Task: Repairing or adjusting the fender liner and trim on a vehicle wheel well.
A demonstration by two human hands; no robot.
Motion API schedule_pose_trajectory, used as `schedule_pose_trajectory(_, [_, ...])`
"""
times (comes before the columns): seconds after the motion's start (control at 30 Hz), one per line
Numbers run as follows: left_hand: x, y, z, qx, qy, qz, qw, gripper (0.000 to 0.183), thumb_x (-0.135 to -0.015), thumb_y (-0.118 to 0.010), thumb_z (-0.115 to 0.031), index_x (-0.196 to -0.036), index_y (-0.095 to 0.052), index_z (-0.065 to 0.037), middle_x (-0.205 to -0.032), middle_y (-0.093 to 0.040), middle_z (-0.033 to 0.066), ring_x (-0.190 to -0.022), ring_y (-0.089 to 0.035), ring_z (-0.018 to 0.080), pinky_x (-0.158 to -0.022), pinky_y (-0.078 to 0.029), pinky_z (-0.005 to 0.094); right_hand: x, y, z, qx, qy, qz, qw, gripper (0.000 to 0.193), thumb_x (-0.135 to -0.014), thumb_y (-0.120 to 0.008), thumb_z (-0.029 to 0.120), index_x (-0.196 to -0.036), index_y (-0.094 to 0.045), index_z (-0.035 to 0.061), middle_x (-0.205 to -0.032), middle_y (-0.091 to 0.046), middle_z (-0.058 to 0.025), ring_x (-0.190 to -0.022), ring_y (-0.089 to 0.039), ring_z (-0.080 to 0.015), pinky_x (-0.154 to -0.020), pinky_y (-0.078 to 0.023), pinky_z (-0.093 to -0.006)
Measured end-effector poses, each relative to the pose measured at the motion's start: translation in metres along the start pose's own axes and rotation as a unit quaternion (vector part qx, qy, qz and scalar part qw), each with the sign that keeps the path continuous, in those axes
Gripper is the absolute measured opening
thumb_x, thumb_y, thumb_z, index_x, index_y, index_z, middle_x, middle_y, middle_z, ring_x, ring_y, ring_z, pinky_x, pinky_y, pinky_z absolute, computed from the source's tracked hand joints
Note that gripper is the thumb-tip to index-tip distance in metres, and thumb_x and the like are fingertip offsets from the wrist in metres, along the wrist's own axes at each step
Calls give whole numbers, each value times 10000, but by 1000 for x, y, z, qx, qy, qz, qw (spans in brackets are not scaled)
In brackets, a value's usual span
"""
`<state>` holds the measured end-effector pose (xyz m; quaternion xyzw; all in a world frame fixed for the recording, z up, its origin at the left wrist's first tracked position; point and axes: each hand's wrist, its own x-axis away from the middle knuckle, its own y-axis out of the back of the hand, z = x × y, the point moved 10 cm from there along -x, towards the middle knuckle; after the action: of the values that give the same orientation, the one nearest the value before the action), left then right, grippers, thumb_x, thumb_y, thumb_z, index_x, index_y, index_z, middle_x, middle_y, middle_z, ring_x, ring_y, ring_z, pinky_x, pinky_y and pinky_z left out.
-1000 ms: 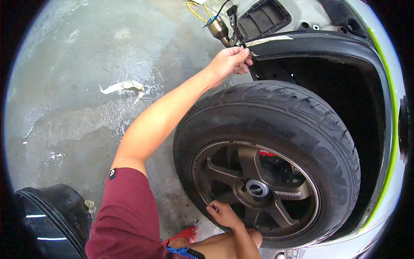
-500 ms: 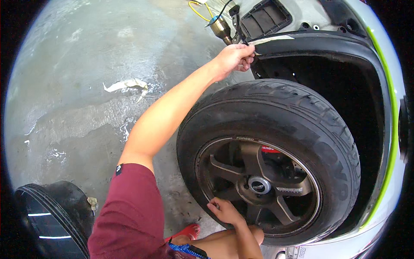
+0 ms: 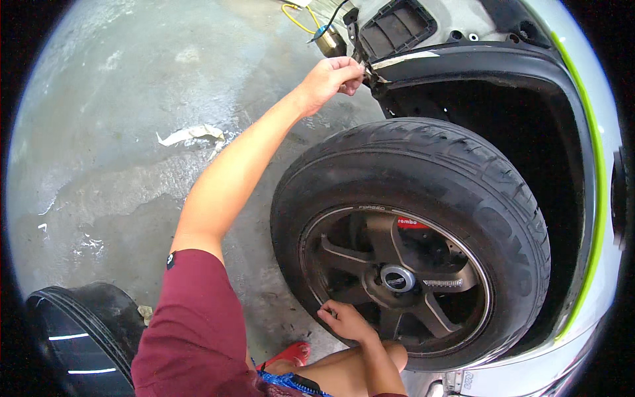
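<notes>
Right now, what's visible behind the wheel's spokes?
A red brake caliper shows through an upper gap; wheel spokes and centre cap hide parts behind them; lower gaps are mostly too dark to tell.

Left arm (image 3: 228, 175) outstretched, left hand (image 3: 333, 81) pinched; right hand (image 3: 347, 322) low, seemingly loosely curled, palm hidden.

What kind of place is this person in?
It looks like a car repair garage, though I can't be certain. You can see a car wheel with its tire, a black vent on the grey bodywork, and a bare, patchy grey floor.
</notes>
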<state>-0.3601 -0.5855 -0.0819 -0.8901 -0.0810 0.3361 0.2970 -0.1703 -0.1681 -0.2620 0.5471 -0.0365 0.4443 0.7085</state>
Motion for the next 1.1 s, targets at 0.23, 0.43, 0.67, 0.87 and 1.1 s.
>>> schedule_pose_trajectory(0.23, [6,-20,11,-217,45,71,973,420,-1013,-538,-431,-771,-501,-89,-713,-525,-1,-619,-457,80,-538,-379,275,-1,-1,1,2,6,4,1000,296,-970,-587,320,-1009,-656,34,-952,-680,-205,-904,-662,-398,-794,-516,-442])
schedule_pose_trajectory(0.43, [6,-37,13,-256,-10,58,965,398,-999,-579,-421,-1023,-643,-29,-840,-631,10,-704,-591,97,-658,-509,266,1,-4,3,-4,35,8,999,315,-977,-573,330,-1029,-651,29,-986,-679,-210,-939,-653,-404,-829,-508,-450])
schedule_pose_trajectory(0.67, [-7,-33,24,-93,36,-7,995,332,-1013,-556,-400,-944,-623,-82,-847,-637,3,-731,-608,99,-705,-512,270,1,-10,-14,4,38,24,999,335,-980,-562,348,-1038,-648,29,-986,-678,-214,-944,-648,-411,-825,-507,-457])
schedule_pose_trajectory(0.87, [-6,-37,35,37,39,-17,998,283,-1009,-578,-323,-915,-630,-61,-825,-658,28,-683,-600,101,-668,-511,262,-1,-11,-18,10,32,31,999,347,-976,-564,364,-1045,-646,34,-1009,-681,-218,-961,-646,-419,-837,-506,-469])
schedule_pose_trajectory(1.1, [-2,-33,20,-2,-30,-73,997,238,-995,-572,-261,-874,-623,-63,-795,-633,23,-695,-581,97,-657,-482,264,-1,-7,-9,8,43,27,999,351,-975,-565,369,-1035,-647,32,-991,-684,-224,-945,-651,-428,-827,-510,-476])
